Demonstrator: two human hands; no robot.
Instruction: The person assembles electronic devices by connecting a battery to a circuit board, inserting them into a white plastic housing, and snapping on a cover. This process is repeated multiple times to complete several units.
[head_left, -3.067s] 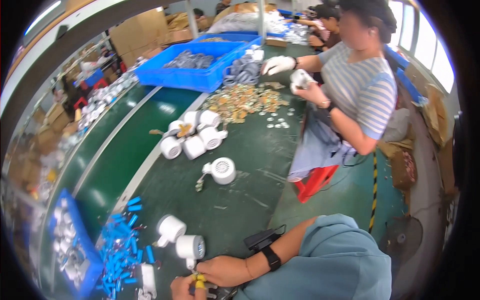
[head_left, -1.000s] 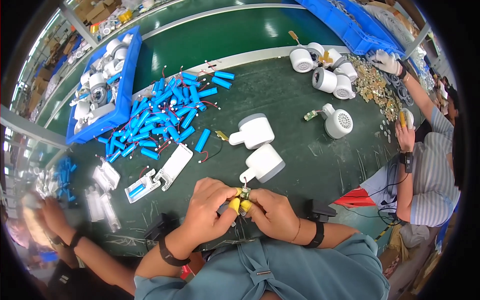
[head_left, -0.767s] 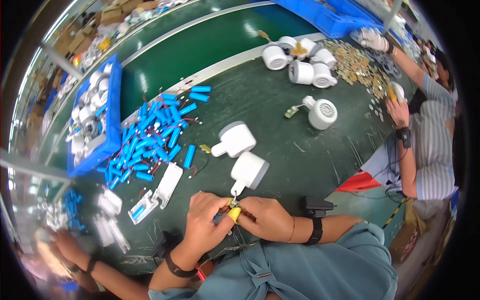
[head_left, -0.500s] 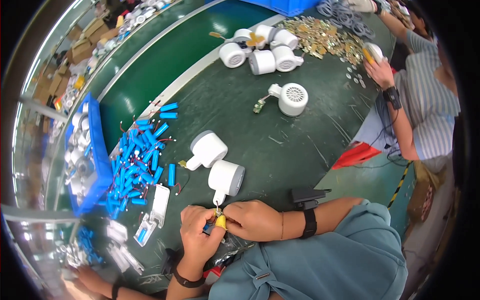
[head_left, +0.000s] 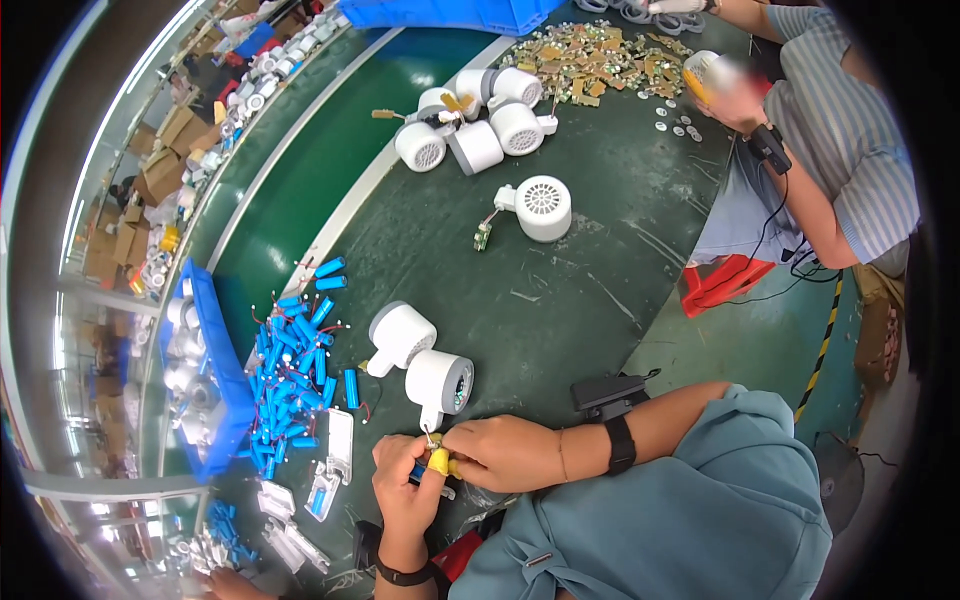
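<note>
My left hand [head_left: 402, 498] and my right hand [head_left: 508, 454] meet at the table's near edge, both closed around a small wired part [head_left: 434, 441]. Wires lead from that part to the stem of a white fan-like housing [head_left: 436, 382] with a grey rim, lying just beyond my fingers. Yellow covers [head_left: 438, 461] show at my fingertips. Something dark blue sits under my left fingers, mostly hidden. A second white housing [head_left: 402, 334] leans beside the first. Left of them lies a single blue battery cell [head_left: 351, 389] with red wires.
Blue cells [head_left: 290, 375] are heaped left, beside a blue bin [head_left: 222, 370] of white parts. White plastic casings [head_left: 338, 450] lie nearer. Farther off are a housing with a green board [head_left: 543, 208], more housings [head_left: 475, 147] and piled circuit boards [head_left: 600, 60]. A co-worker's hand [head_left: 735, 100] works at right.
My view has shifted, so the table's contents appear displaced. The housing by my hands has turned a little, showing more of its open rim. My hands stay closed together on the small part.
</note>
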